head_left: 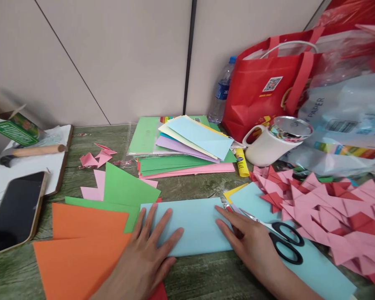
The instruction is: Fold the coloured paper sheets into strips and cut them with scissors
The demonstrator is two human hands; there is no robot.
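Working by hand on a green wood-grain table [200, 277].
Backed on the right by a red bag [253, 96], bordered nearer by a heap of pink and red folded pieces [323, 208], and on the left by overlapping orange sheets [78, 258]. Between these, pressing flat a pale-blue sheet [200, 227] at the near middle: with the left hand [150, 260] spread wide over its left part; with the right hand [256, 241] touching its right end, too hidden underneath to tell whether gripping anything. Beside that hand, strewn with black-handled scissors [269, 226]; farther back, with a yellow glue stick [242, 166].
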